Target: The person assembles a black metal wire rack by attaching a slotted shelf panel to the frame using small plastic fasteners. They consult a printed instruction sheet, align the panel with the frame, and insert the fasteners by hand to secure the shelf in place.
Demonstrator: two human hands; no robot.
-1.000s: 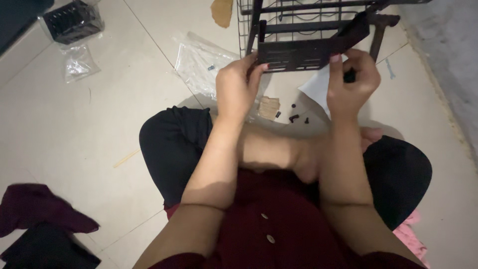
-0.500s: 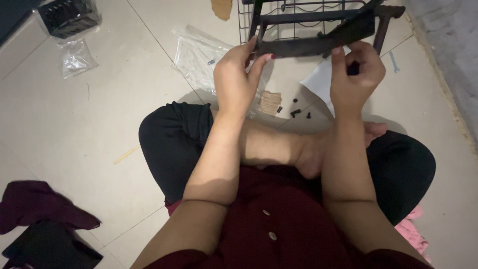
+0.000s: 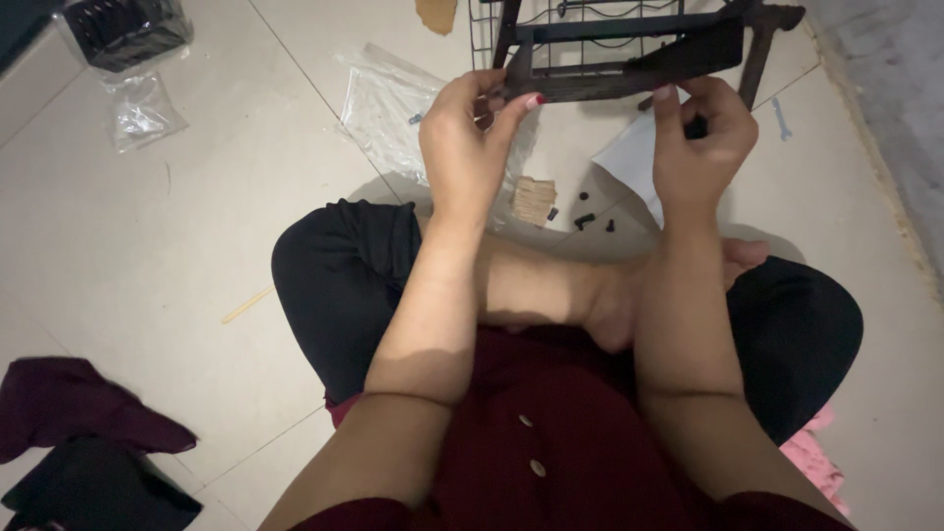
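I sit cross-legged on a tiled floor. A dark rack [image 3: 629, 59] made of wood bars and black wire mesh is held up in front of me. My left hand [image 3: 472, 147] pinches the left end of its lower bar between thumb and fingers. My right hand [image 3: 703, 138] grips the right end of the same bar, with a small dark object partly hidden in its fingers. Below the rack, several small black screws [image 3: 585, 218] and a piece of brown cardboard [image 3: 534, 200] lie on the floor.
A clear plastic bag [image 3: 388, 103] lies left of the rack, a white sheet [image 3: 634, 162] under my right hand. A black box [image 3: 123, 29] and another bag [image 3: 143, 108] are at top left. Dark cloths [image 3: 69, 442] lie at bottom left. A small wrench [image 3: 780, 118] rests by the grey wall.
The rack and both hands have shifted a little upward in view. My left thumb and fingers have closed more tightly on the bar's left end.
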